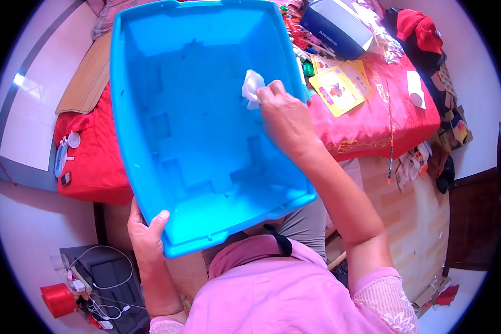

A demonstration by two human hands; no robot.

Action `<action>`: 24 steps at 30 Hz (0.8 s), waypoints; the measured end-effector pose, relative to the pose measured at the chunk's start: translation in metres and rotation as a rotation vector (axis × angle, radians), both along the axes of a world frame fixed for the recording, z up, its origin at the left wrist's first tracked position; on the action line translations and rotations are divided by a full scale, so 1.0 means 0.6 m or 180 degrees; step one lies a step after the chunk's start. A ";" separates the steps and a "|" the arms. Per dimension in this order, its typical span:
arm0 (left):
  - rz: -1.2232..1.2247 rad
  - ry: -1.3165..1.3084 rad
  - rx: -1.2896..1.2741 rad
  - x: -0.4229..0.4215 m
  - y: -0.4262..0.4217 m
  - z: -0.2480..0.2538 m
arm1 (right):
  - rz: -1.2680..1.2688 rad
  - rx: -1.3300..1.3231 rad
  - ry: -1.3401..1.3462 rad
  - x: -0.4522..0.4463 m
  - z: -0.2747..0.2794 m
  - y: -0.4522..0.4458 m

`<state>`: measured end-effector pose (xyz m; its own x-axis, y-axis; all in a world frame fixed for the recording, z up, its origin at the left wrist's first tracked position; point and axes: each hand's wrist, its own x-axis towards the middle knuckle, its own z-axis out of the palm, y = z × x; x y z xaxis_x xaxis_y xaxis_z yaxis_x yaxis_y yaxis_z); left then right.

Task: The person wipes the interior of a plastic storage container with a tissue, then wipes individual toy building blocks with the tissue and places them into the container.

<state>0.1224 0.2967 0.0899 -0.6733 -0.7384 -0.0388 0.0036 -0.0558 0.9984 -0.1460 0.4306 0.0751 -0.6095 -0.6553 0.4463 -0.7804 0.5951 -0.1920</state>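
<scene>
A large blue plastic bin (170, 234) is tilted so that its inside faces me. My left hand (147, 231) grips its near left corner, the thumb over the rim and the fingers behind the outer wall. In my right hand (286, 117) is a crumpled white tissue (251, 89), pinched between closed fingers over the bin's right side. Whether the tissue touches the plastic I cannot tell. Apart from shadows and moulded shapes, the bin's inside shows no loose objects.
A red-covered bed or table (367, 131) lies beyond the bin, bearing yellow cards (342, 89), a dark blue and white box (337, 28) and small colourful pieces. A brown board (86, 78) lies at left. White cables (114, 284) and a red object (58, 300) are at lower left.
</scene>
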 end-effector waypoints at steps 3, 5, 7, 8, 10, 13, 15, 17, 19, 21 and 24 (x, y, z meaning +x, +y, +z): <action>-0.0007 -0.0027 -0.0127 0.002 0.006 -0.004 | -0.0158 0.0876 -0.0367 0.000 -0.022 -0.020; -0.0027 -0.0044 -0.0198 0.001 0.011 0.000 | -0.0007 0.1175 -0.0332 0.008 -0.043 -0.025; -0.0095 -0.0095 -0.0273 0.002 0.018 -0.001 | 0.0073 0.1351 -0.0378 0.016 -0.067 -0.028; -0.0126 -0.0119 -0.0319 0.002 0.021 -0.001 | 0.0027 0.1421 -0.0419 0.017 -0.075 -0.027; -0.0135 -0.0057 -0.0278 0.002 0.025 -0.001 | -0.0054 0.1568 -0.0505 0.020 -0.087 -0.029; -0.0146 -0.0026 -0.0281 0.004 0.028 -0.004 | -0.0051 0.1409 -0.0566 0.018 -0.094 -0.029; -0.0144 -0.0015 -0.0267 0.005 0.030 -0.006 | -0.0020 0.1314 -0.0681 0.017 -0.093 -0.027; -0.0113 0.0025 -0.0226 0.006 0.032 -0.006 | 0.0029 0.1203 -0.0820 0.018 -0.089 -0.025; -0.0118 -0.0008 -0.0249 0.008 0.028 -0.006 | 0.0084 0.1071 -0.0995 0.017 -0.083 -0.019; -0.0135 -0.0035 -0.0259 0.009 0.025 -0.007 | 0.0151 0.0597 -0.1330 0.019 -0.077 -0.014; -0.0110 -0.0042 -0.0220 0.006 0.023 -0.005 | 0.0027 -0.0018 -0.1146 -0.002 -0.062 -0.009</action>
<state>0.1258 0.3104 0.0867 -0.6981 -0.7160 0.0026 -0.0102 0.0136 0.9999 -0.1470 0.4252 0.0378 -0.7227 -0.6592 0.2077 -0.6671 0.5869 -0.4588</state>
